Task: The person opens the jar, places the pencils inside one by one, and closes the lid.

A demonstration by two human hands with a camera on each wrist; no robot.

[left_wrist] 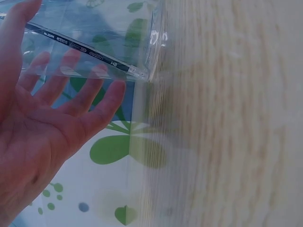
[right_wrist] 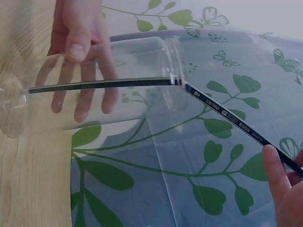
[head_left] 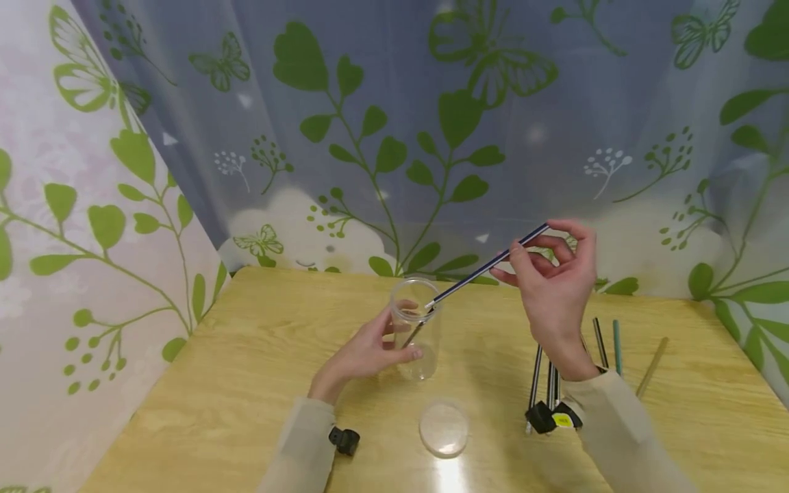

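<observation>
My left hand (head_left: 370, 349) holds a clear jar (head_left: 425, 366) by its side, the thumb in front and the fingers behind. The jar's mouth is uncovered. Inside leans one dark pencil (right_wrist: 94, 85), which also shows through the wall in the left wrist view. Above and to the right, my right hand (head_left: 557, 287) pinches a second dark striped pencil (head_left: 487, 267) near its upper end. That pencil slants down to the left, its lower end right at the jar's rim. In the right wrist view, HB lettering shows near this lower end.
A round clear lid (head_left: 444, 429) lies on the wooden table (head_left: 246, 411) in front of the jar. Beneath my right wrist lie several dark striped pencils (head_left: 535, 383), with a green pencil (head_left: 618, 346) and a tan stick (head_left: 653, 366) beside them. A patterned curtain (head_left: 382, 171) hangs behind.
</observation>
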